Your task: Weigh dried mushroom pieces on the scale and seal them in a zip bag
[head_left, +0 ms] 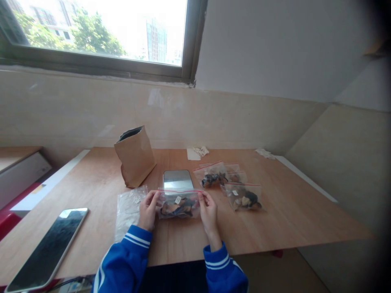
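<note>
A clear zip bag [179, 206] with a red seal strip and a small white label is stretched between my two hands. Dark and tan dried pieces lie inside it. My left hand [148, 211] pinches the bag's upper left corner, and my right hand [209, 211] pinches the upper right corner. Just behind the bag is a flat scale with a shiny plate [177, 179], partly covered by it. To the right lie several similar filled zip bags [244, 198], overlapping one another. Beside my left hand is a stack of flat clear bags [128, 211].
A brown paper bag [136, 158] stands open at the back left. A large phone [49, 248] lies at the left front edge. Crumpled white paper [200, 151] rests near the wall, with another scrap [265, 154] at the back right.
</note>
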`<move>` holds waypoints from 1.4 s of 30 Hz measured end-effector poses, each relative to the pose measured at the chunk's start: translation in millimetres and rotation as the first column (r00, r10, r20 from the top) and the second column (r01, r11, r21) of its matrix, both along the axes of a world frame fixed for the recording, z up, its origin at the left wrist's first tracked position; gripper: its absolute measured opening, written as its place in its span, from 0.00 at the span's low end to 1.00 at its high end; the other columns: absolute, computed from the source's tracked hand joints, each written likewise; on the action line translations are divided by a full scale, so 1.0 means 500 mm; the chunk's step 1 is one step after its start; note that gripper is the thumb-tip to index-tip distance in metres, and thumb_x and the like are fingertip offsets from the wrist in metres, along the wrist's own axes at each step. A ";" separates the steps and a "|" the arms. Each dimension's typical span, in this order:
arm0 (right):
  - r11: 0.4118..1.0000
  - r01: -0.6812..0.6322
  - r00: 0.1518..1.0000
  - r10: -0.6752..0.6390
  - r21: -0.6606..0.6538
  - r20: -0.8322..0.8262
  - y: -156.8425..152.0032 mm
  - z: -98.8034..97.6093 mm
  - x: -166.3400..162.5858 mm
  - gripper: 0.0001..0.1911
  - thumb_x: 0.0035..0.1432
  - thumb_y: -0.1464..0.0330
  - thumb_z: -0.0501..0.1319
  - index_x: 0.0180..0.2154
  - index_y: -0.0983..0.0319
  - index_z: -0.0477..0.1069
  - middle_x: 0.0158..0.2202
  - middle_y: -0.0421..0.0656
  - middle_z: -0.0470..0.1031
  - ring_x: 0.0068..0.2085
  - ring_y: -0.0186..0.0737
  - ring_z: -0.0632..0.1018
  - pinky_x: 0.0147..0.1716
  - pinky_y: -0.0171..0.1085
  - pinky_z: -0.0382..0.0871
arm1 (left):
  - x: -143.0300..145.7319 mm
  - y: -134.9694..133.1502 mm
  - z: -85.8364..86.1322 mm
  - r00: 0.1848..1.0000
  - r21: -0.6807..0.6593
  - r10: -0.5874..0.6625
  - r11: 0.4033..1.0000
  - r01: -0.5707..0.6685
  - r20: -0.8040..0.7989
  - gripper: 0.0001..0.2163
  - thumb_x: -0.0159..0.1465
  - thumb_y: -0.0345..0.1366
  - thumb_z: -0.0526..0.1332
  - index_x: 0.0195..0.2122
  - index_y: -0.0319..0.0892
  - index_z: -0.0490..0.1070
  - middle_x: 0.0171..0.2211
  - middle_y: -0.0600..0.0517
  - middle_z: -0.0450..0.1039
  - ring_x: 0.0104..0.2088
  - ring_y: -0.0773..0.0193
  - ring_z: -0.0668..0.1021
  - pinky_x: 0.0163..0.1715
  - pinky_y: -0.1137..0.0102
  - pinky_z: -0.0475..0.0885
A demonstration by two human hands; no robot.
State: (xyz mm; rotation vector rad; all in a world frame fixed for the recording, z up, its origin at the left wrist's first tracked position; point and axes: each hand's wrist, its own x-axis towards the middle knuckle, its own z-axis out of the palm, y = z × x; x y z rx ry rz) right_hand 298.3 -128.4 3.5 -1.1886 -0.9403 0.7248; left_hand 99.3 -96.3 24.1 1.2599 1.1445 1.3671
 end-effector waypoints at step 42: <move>0.981 0.190 0.943 -0.193 0.038 0.269 -0.009 -0.006 -0.001 0.17 0.64 0.55 0.50 0.35 0.61 0.67 0.30 0.44 0.76 0.32 0.39 0.76 0.34 0.37 0.67 | 0.002 -0.005 -0.007 0.980 0.141 0.083 0.988 -0.057 -0.183 0.12 0.59 0.45 0.60 0.32 0.41 0.72 0.28 0.53 0.72 0.25 0.69 0.72 0.25 0.74 0.67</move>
